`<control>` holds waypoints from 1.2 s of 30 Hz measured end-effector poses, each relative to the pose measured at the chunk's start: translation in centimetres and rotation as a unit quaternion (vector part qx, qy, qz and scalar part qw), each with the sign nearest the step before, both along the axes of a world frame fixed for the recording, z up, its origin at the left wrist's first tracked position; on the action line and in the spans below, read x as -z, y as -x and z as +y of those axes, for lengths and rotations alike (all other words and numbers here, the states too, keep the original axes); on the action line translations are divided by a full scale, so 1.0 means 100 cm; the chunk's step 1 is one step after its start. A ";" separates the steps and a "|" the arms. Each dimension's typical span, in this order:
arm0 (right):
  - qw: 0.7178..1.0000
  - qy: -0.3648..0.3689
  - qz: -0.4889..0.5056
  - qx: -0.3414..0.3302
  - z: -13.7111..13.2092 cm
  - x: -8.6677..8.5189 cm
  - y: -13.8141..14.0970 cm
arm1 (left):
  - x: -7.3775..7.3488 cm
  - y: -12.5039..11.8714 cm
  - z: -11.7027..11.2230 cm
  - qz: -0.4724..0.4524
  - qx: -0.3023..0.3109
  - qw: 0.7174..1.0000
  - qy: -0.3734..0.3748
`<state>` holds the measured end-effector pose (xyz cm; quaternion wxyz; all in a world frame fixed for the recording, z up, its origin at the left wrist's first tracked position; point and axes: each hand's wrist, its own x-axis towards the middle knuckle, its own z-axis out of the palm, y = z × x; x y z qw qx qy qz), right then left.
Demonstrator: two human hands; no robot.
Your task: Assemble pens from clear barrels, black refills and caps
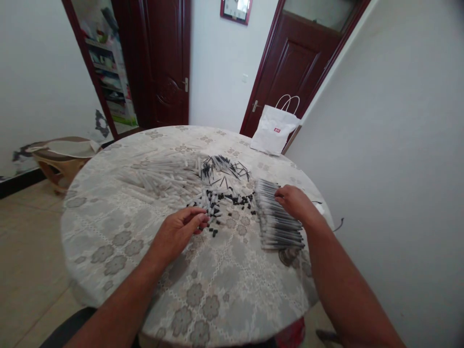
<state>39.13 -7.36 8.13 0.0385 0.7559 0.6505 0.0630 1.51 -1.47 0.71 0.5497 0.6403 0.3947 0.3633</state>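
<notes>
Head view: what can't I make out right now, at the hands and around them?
All in the head view:
Left hand: whatever it may pinch is hidden by the hand itself.
Right hand: same; it also covers part of the pens.
Clock: top cut off by the upper edge.
Red label on the bag: too small to read.

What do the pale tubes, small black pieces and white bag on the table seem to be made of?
Pale tubes: probably plastic, fairly smooth, judging by their cloudy whitish look and straight, slim shape.
Small black pieces: plastic or rubber, perhaps; uniformly dark, too small to tell.
White bag: likely matte paper, from its creases.
</notes>
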 end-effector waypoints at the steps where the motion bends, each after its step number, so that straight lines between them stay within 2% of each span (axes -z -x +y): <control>1: 1.000 0.014 -0.005 0.007 0.004 0.003 -0.009 | 0.000 0.000 0.000 0.008 -0.004 1.000 -0.005; 9: 0.997 0.064 -0.012 0.029 0.018 0.023 -0.036 | 0.002 -0.002 0.002 0.037 -0.014 0.999 -0.023; 16: 0.998 0.060 -0.003 0.018 0.024 0.016 -0.025 | 0.005 0.001 0.000 0.068 -0.016 0.996 -0.050; 22: 0.999 0.040 0.020 -0.025 0.046 0.008 0.022 | 0.005 0.001 -0.001 0.062 -0.018 0.996 -0.060; 27: 0.998 0.004 0.052 -0.037 0.078 0.027 0.088 | 0.003 0.001 -0.003 0.054 -0.028 0.997 -0.056; 31: 0.997 -0.015 0.072 0.035 0.099 0.054 0.130 | -0.001 0.001 -0.005 0.079 -0.033 0.993 -0.085; 36: 0.982 -0.041 0.095 0.159 0.105 0.079 0.147 | -0.005 0.005 -0.006 0.122 -0.038 0.983 -0.130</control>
